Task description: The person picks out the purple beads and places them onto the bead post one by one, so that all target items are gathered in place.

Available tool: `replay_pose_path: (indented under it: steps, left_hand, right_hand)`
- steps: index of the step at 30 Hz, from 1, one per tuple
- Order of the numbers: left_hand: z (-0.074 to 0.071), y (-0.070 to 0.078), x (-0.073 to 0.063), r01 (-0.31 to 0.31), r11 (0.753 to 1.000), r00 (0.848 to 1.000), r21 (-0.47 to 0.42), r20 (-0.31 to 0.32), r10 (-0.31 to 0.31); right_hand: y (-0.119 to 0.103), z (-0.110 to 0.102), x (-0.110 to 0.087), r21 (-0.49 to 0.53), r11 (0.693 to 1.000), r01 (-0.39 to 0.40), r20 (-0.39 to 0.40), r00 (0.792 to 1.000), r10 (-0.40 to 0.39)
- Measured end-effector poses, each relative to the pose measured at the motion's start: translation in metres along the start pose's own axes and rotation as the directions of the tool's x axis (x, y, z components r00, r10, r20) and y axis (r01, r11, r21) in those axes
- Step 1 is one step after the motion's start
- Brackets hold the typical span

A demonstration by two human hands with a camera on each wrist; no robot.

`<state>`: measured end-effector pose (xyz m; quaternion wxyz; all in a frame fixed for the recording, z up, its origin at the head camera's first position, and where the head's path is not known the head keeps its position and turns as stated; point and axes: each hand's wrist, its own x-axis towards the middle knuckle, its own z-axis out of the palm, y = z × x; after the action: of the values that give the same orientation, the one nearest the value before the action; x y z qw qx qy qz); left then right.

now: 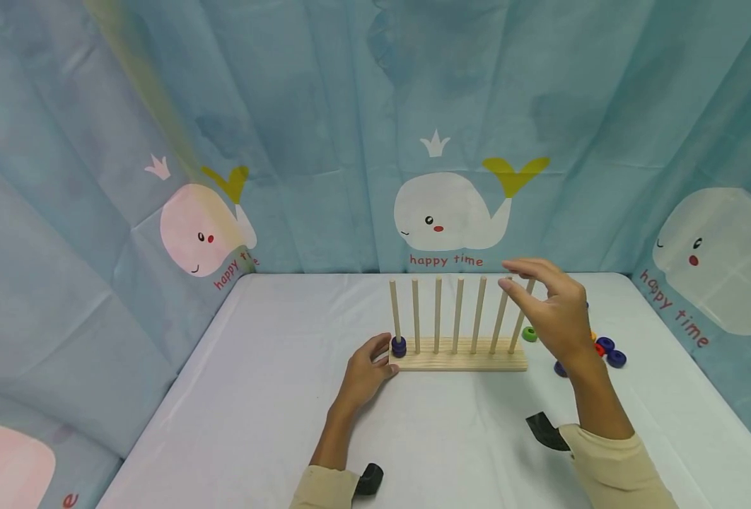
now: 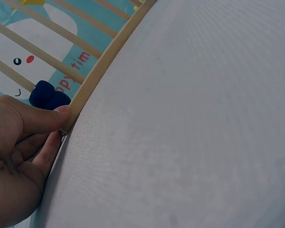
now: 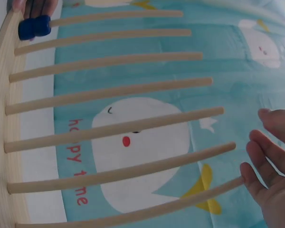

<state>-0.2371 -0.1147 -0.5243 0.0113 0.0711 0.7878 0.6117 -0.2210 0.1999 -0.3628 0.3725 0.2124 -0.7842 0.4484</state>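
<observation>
A wooden rack with a flat base [image 1: 458, 363] and a row of several upright pegs [image 1: 437, 314] stands on the white table. Two dark blue rings [image 1: 399, 346] are stacked low on the leftmost peg, and they also show in the left wrist view as blue rings [image 2: 48, 96]. My left hand [image 1: 361, 375] grips the left end of the base between thumb and fingers. Near the tops of the rightmost pegs is my right hand [image 1: 556, 307], thumb and fingers apart, holding nothing. Whether a fingertip touches the last peg, I cannot tell.
Right of the rack lie several loose rings: a green ring [image 1: 530, 334], a red ring [image 1: 600, 349] and a blue ring [image 1: 616, 359] among them. My right forearm partly covers this group. A whale-print curtain [image 1: 324, 141] hangs behind the white table [image 1: 274, 396].
</observation>
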Motion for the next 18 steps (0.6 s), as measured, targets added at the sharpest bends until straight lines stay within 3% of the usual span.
replay_pose_path:
  steps: [5, 18]
  left_hand:
    - [0.0, 0.0, 0.0, -0.004, 1.0, 1.0, -0.001, -0.003, 0.004]
    - [0.001, 0.0, 0.0, 0.003, 1.0, 1.0, 0.006, -0.008, -0.003]
  right_hand:
    - [0.005, -0.008, -0.003, -0.02, 1.0, -0.008, -0.06, 0.998, 0.007]
    - [0.022, -0.034, -0.01, -0.075, 0.98, -0.186, -0.173, 0.97, 0.171]
